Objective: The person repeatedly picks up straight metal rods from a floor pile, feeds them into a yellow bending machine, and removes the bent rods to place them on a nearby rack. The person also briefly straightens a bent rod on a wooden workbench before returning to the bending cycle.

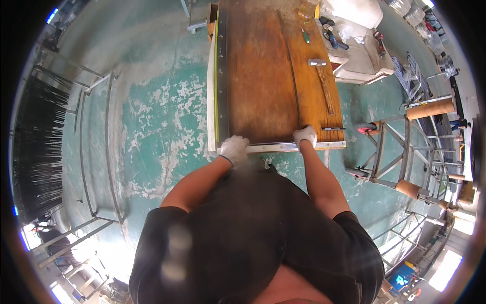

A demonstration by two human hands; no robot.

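Note:
My left hand (234, 148), in a white work glove, rests at the near left corner of a wooden workbench (258, 66), its fingers curled over the edge. What it grips, if anything, is hidden. Also gloved in white, my right hand (305, 136) is closed at the bench's near edge, around the near end of a long thin dark strip (290, 58) that runs away across the wood. A pale metal rail (273, 148) spans the front edge between and below both hands. To the right on the bench lie a hammer (322, 83) with a wooden handle and a dark pen-like tool (333, 128).
A dark metal rail with holes (221, 76) lines the bench's left side. Farther up lie a green-handled tool (305, 35) and a yellowish jar (307, 9). A worn beige sofa (362, 55) holding power tools stands right; metal frames (390, 152) flank both sides.

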